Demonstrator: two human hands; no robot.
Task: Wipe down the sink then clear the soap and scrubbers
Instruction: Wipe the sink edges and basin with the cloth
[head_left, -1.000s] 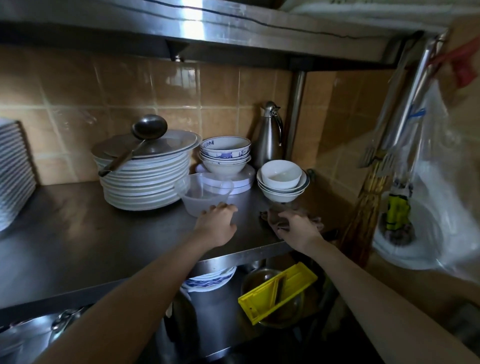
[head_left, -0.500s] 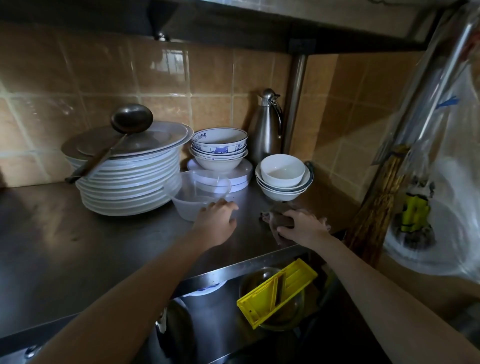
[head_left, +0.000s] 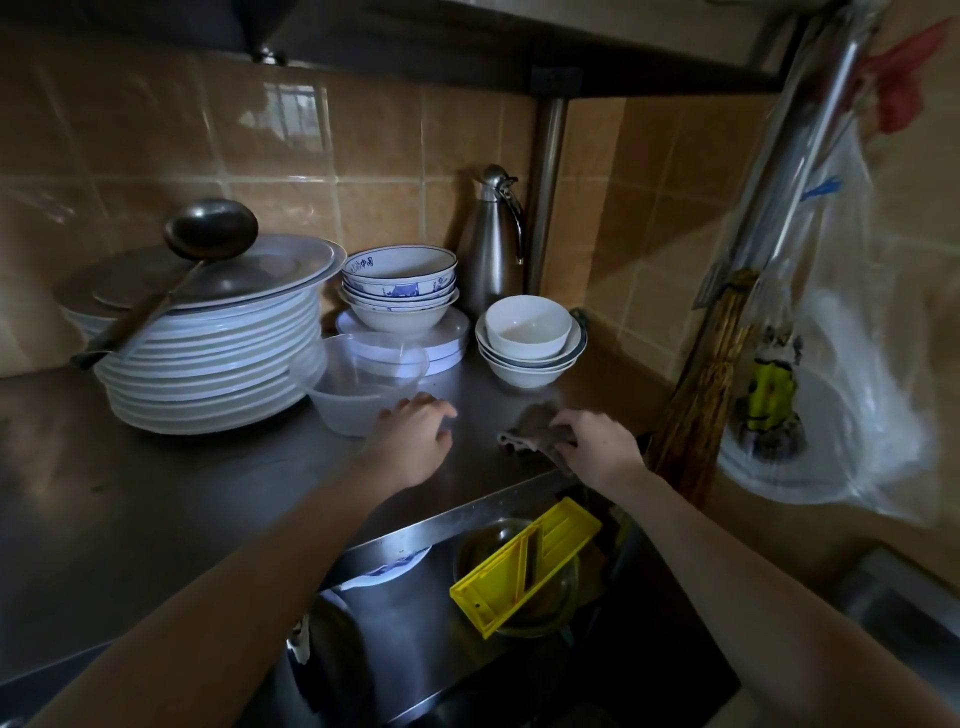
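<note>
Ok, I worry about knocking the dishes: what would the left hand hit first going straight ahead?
Probably the clear plastic tub, just ahead of the left hand; whether they already touch is unclear.

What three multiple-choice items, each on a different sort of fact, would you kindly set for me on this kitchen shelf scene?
1. Where does the ladle lie?
A. on the plate stack
B. on the floor
C. hanging from a hook

2. What colour is the slicer below the steel shelf?
A. red
B. blue
C. yellow

3. What is the right hand doing?
A. hanging idle
B. gripping the brown cloth
C. lifting a cup

Answers:
1 A: its bowl and handle rest across the top plate.
2 C: its plastic frame is bright yellow.
3 B: its fingers are curled over the bunched cloth on the shelf.
</note>
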